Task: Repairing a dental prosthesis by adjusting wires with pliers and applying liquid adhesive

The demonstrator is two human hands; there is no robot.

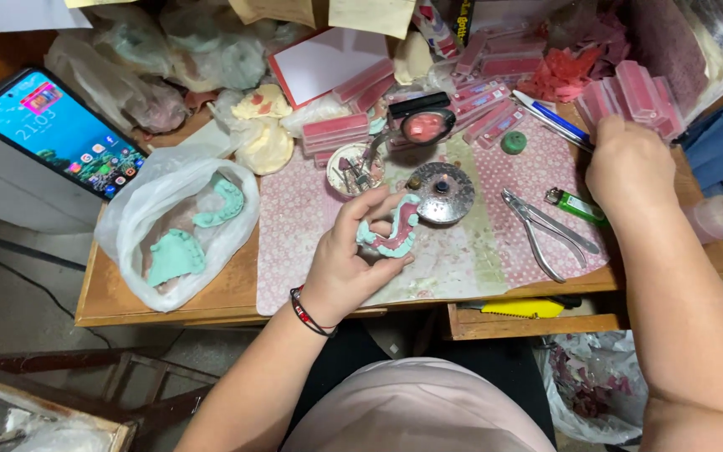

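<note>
**Cast held over a crowded worktop**

A phone (58, 131) lies at the far left, and beside it an open plastic bag (140, 219) holds 2 green casts (198, 230). The left hand (346, 259) holds a green-and-pink dental cast (392, 232) just above the worktop (211, 295), fingers (360, 209) curled around its arch. It looks stiff, light and brittle, with soft wax, so the base is the safer hold. A metal dish (448, 194) lies just beyond it, pliers (541, 228) to its right. The right hand (629, 167) reaches into pink wax strips (629, 94); I cannot tell whether its fingers grip any. The open room is along the near edge.
</note>
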